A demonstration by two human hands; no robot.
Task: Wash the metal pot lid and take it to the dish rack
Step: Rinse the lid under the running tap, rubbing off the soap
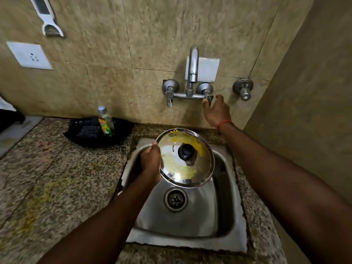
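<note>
A round metal pot lid (177,168) with a black knob and yellow food smears is held tilted over the steel sink (224,221). My left hand (151,162) grips the lid by its left rim. My right hand (216,110) reaches up to the wall tap (192,73), its fingers on the right-hand tap handle (208,99). No water runs from the spout. No dish rack is in view.
A black tray (122,136) behind the sink on the left holds a dish soap bottle (106,122) and a dark scrub pad (88,131). A speckled granite counter (47,178) lies to the left. A wall (304,111) closes the right side. A second valve (243,90) sits right of the tap.
</note>
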